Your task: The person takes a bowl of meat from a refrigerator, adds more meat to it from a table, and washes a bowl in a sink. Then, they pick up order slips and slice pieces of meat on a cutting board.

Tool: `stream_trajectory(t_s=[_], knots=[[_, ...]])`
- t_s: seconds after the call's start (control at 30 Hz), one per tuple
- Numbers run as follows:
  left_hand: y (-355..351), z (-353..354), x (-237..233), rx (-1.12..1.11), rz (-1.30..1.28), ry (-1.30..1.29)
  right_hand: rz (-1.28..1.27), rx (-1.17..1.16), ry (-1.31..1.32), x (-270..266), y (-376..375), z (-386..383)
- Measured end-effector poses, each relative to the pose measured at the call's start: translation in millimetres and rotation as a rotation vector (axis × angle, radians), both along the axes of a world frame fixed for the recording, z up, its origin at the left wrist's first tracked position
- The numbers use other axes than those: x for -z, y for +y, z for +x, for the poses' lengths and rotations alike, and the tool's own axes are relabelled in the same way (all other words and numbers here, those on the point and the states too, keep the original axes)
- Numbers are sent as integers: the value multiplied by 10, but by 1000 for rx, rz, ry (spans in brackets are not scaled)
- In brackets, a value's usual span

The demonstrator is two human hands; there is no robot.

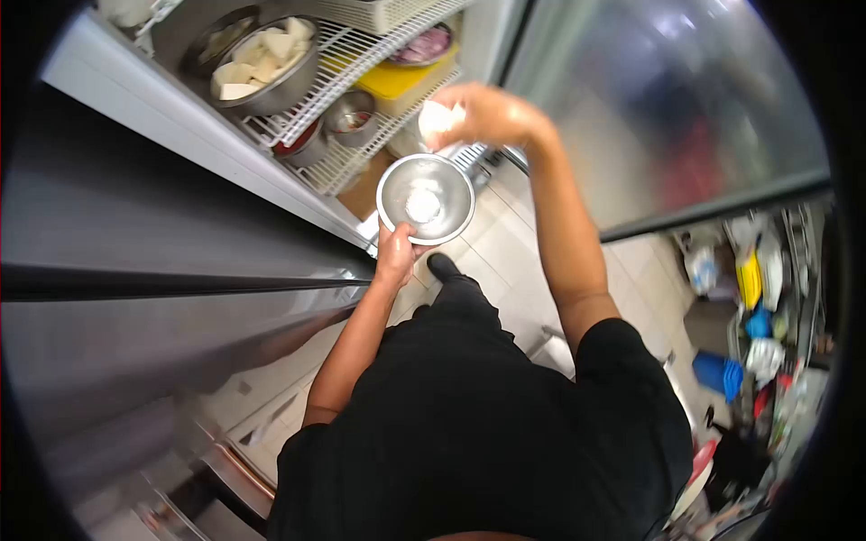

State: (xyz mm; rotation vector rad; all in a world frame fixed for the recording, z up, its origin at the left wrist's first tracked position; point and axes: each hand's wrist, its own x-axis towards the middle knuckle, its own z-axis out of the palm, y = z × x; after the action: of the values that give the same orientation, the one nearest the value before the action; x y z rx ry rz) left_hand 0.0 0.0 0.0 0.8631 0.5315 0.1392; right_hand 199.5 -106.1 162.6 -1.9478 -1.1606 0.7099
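Note:
My left hand [395, 256] grips the near rim of a steel mixing bowl [457, 209], thumb over the edge. Only a bright white patch, perhaps glare, shows at the bottom of that bowl. Just above its far rim, my right hand [492, 117] is curled around a white chunk [440, 121], somewhat blurred; I cannot tell its kind. Up on the fridge shelf, a larger metal bowl [303, 74] is filled with pale, angular-cut white pieces [262, 61].
Wire racks [347, 50] in the open fridge carry a small metal bowl [352, 119] and a yellow board or lid [397, 77] with purplish pieces in a bowl [424, 43]. The glass door [622, 108] stands open at right. Blue containers [717, 374] and bags crowd the far right.

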Motion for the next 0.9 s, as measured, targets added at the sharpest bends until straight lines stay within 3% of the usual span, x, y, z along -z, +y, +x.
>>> stream_trajectory(t_s=[0.07, 0.1, 0.13, 0.23, 0.33, 0.4, 0.43, 0.47, 0.5, 0.53, 0.6, 0.63, 0.73, 0.9], knots=[[-9, 60, -20, 107, 38, -11, -114, 114, 50, 501, -183, -231], [-196, -248, 163, 157, 13, -7, -174, 168, 65, 889, -403, -652], [-348, -372, 190, 207, -42, -13, -164, 248, 209, 1109, -600, -881], [-492, -489, 182, 352, -76, -68, -25, 462, 371, 1093, -992, -1406], [-681, -668, 257, 440, -81, -83, 121, 814, -117, 1056, -1562, -1887], [-815, -774, 500, 452, -47, 17, 35, 1045, -203, 1028, -1862, -2274], [-868, -850, 667, 586, -27, 7, -102, 1133, -305, 1046, -2067, -2495], [-912, -867, 950, 613, -67, 41, -5, 1179, -258, 1310, -2232, -2666], [-813, -870, 1524, 725, 538, -222, -25, 1237, -398, 1663, -2328, -2799], [-1046, -958, 845, 758, 147, 37, -104, 1375, -535, 1744, -2316, -2991], [-1283, -1024, 807, 858, -44, -55, -212, 1607, -398, 1534, -2301, -3404], [-1443, -1157, 637, 954, -69, -167, -279, 1687, -337, 1390, -2322, -3650], [-1761, -1672, 60, 1065, 111, -161, -331, 1925, -277, 1117, -2273, -4318], [-1989, -2254, 194, 1304, 47, -180, -277, 2215, -262, 1206, -2321, -5358]])
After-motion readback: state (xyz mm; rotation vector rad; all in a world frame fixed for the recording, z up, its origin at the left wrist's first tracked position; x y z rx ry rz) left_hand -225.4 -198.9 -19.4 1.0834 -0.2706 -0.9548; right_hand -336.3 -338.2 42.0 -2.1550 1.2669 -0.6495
